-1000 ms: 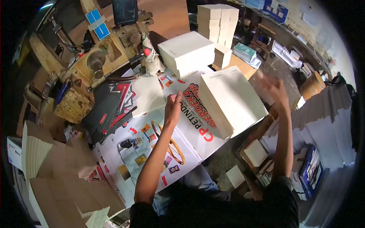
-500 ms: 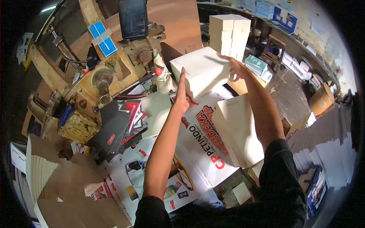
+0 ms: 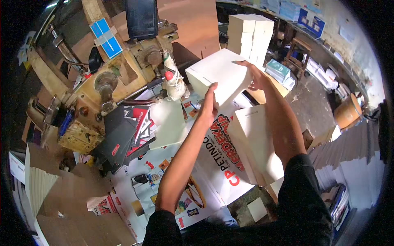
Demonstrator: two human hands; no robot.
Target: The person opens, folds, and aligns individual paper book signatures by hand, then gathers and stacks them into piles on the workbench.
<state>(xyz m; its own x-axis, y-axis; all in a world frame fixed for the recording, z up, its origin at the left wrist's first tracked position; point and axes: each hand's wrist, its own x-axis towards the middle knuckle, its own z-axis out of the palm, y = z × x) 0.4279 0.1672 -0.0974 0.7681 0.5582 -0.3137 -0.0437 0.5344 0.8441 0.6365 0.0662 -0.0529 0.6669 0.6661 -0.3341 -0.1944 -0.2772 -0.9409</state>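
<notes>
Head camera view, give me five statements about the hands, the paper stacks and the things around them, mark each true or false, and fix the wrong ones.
1. Both hands are at the same pale paper stack. True: the left hand is at its near side, the right hand at its right side.
2. The large "CP" letters are green. False: they are red.
3. A second pale stack is nearer the person than the one at the hands. True.
4. The white-wrapped item with a red tip stands right of the stack at the hands. False: it stands to its left.
5. The dark printed sheets overlap one another. True.
</notes>
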